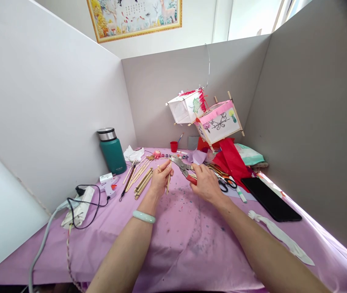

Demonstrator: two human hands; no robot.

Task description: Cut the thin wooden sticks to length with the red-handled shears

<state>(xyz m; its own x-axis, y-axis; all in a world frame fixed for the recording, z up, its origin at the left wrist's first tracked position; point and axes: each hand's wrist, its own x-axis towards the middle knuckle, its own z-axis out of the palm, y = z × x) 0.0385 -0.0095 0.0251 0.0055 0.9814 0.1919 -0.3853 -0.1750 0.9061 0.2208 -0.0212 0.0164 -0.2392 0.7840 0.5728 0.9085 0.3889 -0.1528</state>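
The worktop (pixel 188 248) lay open midway along its near edge; a bottle (pixel 113 152) obstructed near its far-left corner, lanterns (pixel 224 125) above its far edge.

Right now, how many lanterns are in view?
2: the red-fringed lantern on the left, and the pink-trimmed lantern lower and to its right, both in front of the back panel.

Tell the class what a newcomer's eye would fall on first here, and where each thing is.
Probably the two tilted lanterns, one red-fringed and one pink-edged, before the back partition. Next, mid-picture, the right hand grips red-handled pliers, their jaws near the top of a thin stick in the left hand. The teal bottle also stands out, upright at the table's far left.
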